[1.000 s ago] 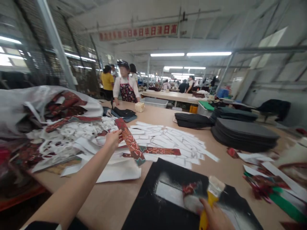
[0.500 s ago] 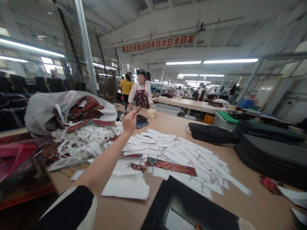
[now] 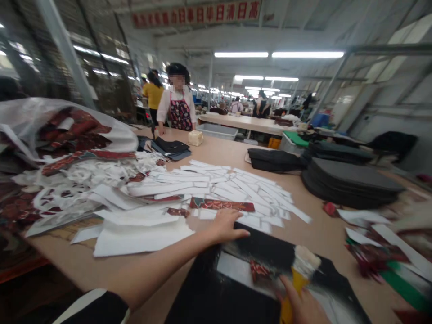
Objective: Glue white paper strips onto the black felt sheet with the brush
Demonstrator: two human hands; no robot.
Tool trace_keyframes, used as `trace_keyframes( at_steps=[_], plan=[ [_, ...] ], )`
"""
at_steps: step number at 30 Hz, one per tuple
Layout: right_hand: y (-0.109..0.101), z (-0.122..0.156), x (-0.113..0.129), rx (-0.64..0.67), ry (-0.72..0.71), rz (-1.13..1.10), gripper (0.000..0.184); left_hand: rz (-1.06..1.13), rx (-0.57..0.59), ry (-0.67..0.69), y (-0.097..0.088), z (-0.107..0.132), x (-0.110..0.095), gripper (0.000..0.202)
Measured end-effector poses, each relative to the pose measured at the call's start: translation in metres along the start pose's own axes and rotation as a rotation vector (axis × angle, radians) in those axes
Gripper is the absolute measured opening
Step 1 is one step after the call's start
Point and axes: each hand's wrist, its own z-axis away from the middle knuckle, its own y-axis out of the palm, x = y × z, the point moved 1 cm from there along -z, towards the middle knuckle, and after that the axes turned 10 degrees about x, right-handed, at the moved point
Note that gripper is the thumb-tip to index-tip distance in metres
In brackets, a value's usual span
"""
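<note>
My left hand [image 3: 227,227] reaches over the far edge of a black board [image 3: 197,279], thumb apart and fingers stretched forward. Just beyond its fingertips lies a red patterned fabric strip [image 3: 222,204] on a spread of white strips [image 3: 249,189]. At the lower right, my right hand [image 3: 305,306] is closed around the yellow handle of a brush [image 3: 299,279] with whitish, caked bristles pointing up. Beside the brush, a small red patterned piece [image 3: 259,270] and a white piece [image 3: 234,269] lie on the smeared board.
White scraps [image 3: 81,180] and a clear plastic bag [image 3: 121,130] of red fabric pile up on the left. A stack of dark grey panels [image 3: 351,180] stands right, near loose colored scraps [image 3: 371,256]. A person in a patterned apron [image 3: 180,110] stands across the table.
My left hand has come down and right from its raised position, and the thin dark red piece it held is no longer visible. My right hand with the brush has entered. The view has tilted down.
</note>
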Motion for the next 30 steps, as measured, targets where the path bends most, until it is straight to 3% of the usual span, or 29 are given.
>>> trace_keyframes(
  at_steps=[2, 4, 8, 12, 19, 25, 30],
  plan=[
    [-0.01, 0.002, 0.013, 0.003, 0.001, 0.235, 0.029, -0.009, 0.158, 0.12, 0.03, 0.023, -0.046, 0.074],
    [-0.017, -0.002, 0.021, 0.019, -0.03, 0.319, 0.029, -0.057, 0.209, 0.143, 0.051, 0.042, -0.078, 0.08],
    [-0.022, -0.006, 0.028, 0.042, -0.015, 0.368, 0.029, -0.135, 0.134, 0.014, 0.071, 0.057, -0.101, 0.064],
    [-0.024, -0.004, 0.03, 0.034, -0.022, 0.391, 0.029, -0.12, 0.023, -0.109, 0.068, 0.063, -0.087, 0.051],
    [-0.027, -0.007, 0.032, 0.004, -0.048, 0.387, 0.029, 0.23, -0.165, -0.297, 0.056, 0.091, -0.04, 0.038],
    [-0.024, -0.002, 0.027, 0.087, -0.037, 0.375, 0.028, 0.06, -0.143, -0.301, 0.053, 0.097, -0.023, 0.049],
    [-0.056, -0.024, 0.023, 0.19, -0.292, 0.239, 0.037, -0.126, -0.308, -0.245, 0.047, 0.108, -0.021, 0.043]
  ],
)
